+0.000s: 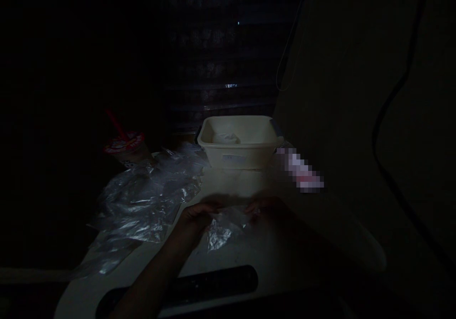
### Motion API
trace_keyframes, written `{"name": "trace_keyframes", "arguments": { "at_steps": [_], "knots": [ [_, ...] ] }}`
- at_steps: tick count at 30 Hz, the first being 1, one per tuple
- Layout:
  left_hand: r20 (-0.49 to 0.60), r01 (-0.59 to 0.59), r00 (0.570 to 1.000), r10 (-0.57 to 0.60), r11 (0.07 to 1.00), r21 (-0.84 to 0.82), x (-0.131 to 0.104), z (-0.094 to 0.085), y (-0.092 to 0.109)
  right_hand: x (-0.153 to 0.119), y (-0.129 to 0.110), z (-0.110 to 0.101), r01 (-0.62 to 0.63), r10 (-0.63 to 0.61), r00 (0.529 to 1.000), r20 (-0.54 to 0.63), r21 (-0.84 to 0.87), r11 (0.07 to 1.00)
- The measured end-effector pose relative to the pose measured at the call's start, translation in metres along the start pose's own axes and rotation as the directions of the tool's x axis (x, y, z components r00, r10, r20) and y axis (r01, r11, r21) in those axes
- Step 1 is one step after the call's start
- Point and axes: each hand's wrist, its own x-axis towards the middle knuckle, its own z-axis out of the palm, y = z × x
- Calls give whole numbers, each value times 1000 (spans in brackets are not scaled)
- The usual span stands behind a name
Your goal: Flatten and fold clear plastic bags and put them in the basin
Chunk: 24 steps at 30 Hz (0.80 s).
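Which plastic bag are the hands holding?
The single plastic bag pinched between the left hand and right hand; the other bags lie heaped at the table's left.

Table point(223, 183) bears 1 tub point(237, 151) (cream), clear plastic point(147, 205).

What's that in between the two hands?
In the head view, a piece of crinkly clear plastic lies between the left hand and the right hand, with fingers at both sides of it.

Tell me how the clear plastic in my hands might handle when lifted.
The plastic, creased between your left hand and right hand, is probably floppy. It looks thin, so likely light. Its glossy shine suggests it may be slippery.
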Motion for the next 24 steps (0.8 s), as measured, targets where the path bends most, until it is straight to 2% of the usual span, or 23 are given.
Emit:
{"name": "trace_keyframes", "arguments": {
  "at_steps": [2,3,4,5,7,8,10,13,16,20,24],
  "knots": [
    [99,-154,985,141,978,141,1,-5,2,-2,1,-2,56,-58,998,-15,-84,995],
    [171,-272,957,234,929,251,1,-7,4,-3,1,-2,101,-105,994,-20,-151,983],
    [253,-398,913,321,839,370,1,-9,6,-4,2,-3,154,-163,986,-19,-232,960],
    [340,-508,859,382,709,489,0,-11,8,-5,3,-3,216,-231,973,-10,-312,925],
    [478,-630,774,415,435,643,-3,-14,12,-8,5,-4,350,-379,925,24,-443,825],
    [524,-655,748,407,327,681,-4,-15,14,-9,6,-4,407,-444,895,48,-499,765],
    [566,-655,740,364,193,731,-8,-16,16,-12,5,-3,463,-528,845,90,-618,635],
    [530,-588,792,304,147,795,-12,-17,13,-18,0,-1,443,-561,817,133,-768,463],
    [479,-517,853,209,212,829,-15,-18,9,-24,-7,3,444,-553,811,193,-818,365],
    [402,-453,891,212,336,826,-13,-20,8,-24,-7,4,358,-496,856,148,-861,360],
    [419,-486,868,267,274,830,1,-24,8,-12,2,-1,303,-494,867,67,-857,417]
  ]
}}
